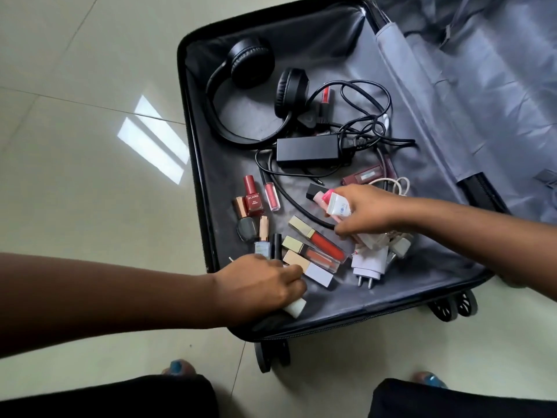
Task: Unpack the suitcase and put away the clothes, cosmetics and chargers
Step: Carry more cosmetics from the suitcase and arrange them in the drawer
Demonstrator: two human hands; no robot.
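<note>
Open suitcase point(196, 164) lying on tiled floor point(75, 86), grey lining inside. Left hand point(259, 285) curling round small white tube point(294, 306) near the front edge, next to gold-capped lip glosses point(316, 245). Right hand point(364, 214) gripping pink-capped white bottle point(337, 205) over white plug charger point(369, 263). Black headphones point(250, 64), black power adapter point(307, 150) w/ tangled cable, red nail polish point(253, 199) lying further back.

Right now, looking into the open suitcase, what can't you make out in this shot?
Head view only:
- Left hand: it covers most of a white item it grips, so its type is unclear.
- Right hand: holds a small white tube; the label is too small to read.
- White cable: partly hidden behind the right hand.
- Suitcase lid: cut off by the top and right edges.
</note>
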